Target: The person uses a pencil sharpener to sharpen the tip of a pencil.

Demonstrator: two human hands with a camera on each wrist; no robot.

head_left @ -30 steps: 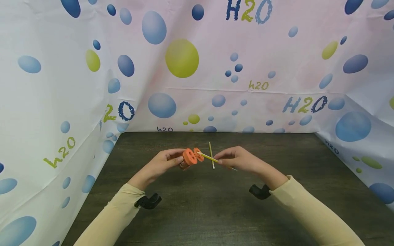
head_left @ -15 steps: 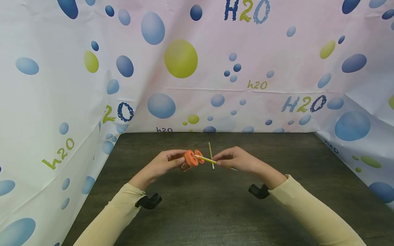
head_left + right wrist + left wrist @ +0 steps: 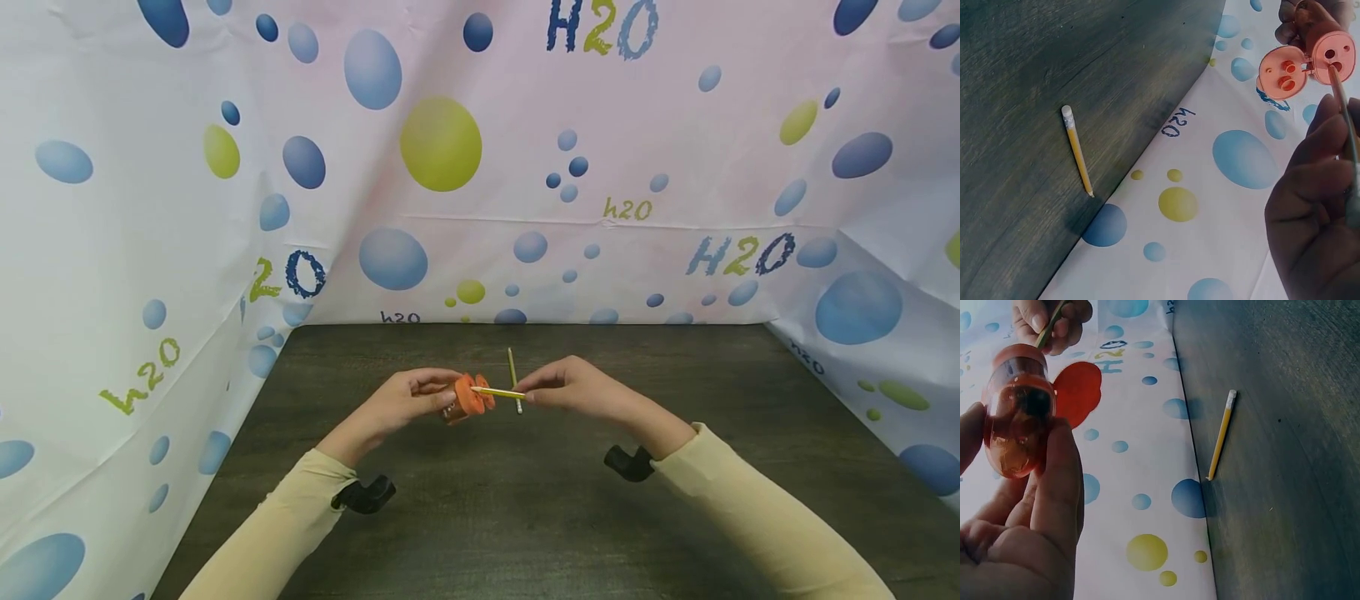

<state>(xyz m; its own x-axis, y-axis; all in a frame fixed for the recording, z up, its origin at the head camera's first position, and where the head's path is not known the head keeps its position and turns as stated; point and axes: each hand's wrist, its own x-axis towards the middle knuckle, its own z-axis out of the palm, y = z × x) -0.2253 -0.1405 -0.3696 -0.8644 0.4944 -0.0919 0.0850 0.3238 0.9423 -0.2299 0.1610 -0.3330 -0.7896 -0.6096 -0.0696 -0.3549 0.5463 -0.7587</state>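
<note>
An orange pencil sharpener (image 3: 470, 397) with a see-through body and a hinged lid is gripped by my left hand (image 3: 405, 406). Its lid (image 3: 1282, 73) hangs open beside two round holes on the top face. My right hand (image 3: 576, 385) pinches a yellow pencil (image 3: 498, 392) that points left. In the right wrist view the pencil's tip sits right at one of the holes. The left wrist view shows the clear container (image 3: 1019, 419) between thumb and fingers, with the right hand's fingers around the pencil beyond it.
A second yellow pencil (image 3: 513, 375) with a white eraser end lies on the dark wooden table (image 3: 480, 517), behind the hands. A white backdrop (image 3: 675, 125) with blue and green dots rises at the back and sides. Black wrist mounts (image 3: 365, 494) sit on both sleeves.
The pencil tip has moved from over the open lid to the holed face. The sharpener has shifted slightly right and turned, and the right hand has moved slightly left.
</note>
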